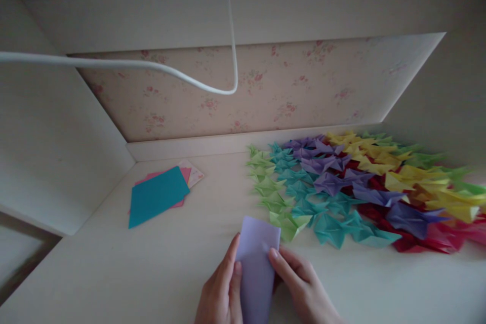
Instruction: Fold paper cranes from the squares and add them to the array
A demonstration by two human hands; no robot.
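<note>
A lilac sheet of paper, folded into a long narrow strip, is held between my two hands at the bottom middle, its lower end cut off by the frame. My left hand grips its left edge, with the thumb on the near face and the fingers along the side. Pinching the right edge is my right hand, thumb on the front and fingers behind, partly hidden. Beyond the strip lie folded paper cranes in rows of green, teal, purple, red and yellow.
On the left of the white desk lies a small stack of paper, teal on top of pink. A white cable hangs across the upper view, before a floral back panel. White side walls flank the desk.
</note>
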